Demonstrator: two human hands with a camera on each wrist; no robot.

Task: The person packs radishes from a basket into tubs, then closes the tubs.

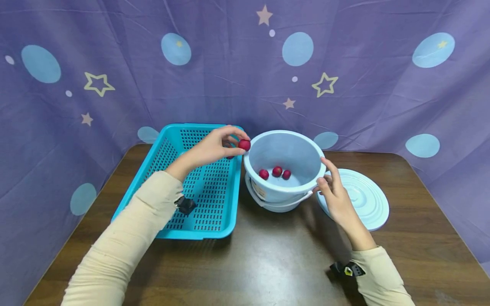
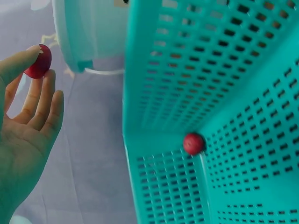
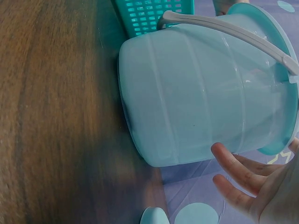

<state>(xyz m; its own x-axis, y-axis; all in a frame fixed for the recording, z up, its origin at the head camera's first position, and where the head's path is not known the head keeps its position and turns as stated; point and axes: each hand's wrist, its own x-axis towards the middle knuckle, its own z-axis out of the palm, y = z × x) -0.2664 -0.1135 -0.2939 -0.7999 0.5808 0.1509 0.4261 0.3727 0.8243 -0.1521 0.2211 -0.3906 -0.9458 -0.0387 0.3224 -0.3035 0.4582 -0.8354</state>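
Note:
My left hand (image 1: 214,148) pinches a small round red radish (image 1: 244,145) between thumb and fingertips, above the basket's right edge and beside the bucket's rim. Three more radishes, one of them this radish (image 1: 277,171), lie on the floor of the light blue bucket (image 1: 283,136). In the left wrist view, another radish (image 2: 193,143) sits in a corner of the turquoise basket (image 2: 140,140). My right hand (image 1: 334,195) holds the bucket's right rim; in the right wrist view several of its fingers (image 3: 238,172) reach along the outer wall.
A round light blue lid (image 1: 367,199) lies on the brown wooden table (image 1: 268,263), right of the bucket. The bucket's handle (image 1: 268,206) hangs down at the front. Behind the table hangs a purple patterned cloth (image 1: 229,76).

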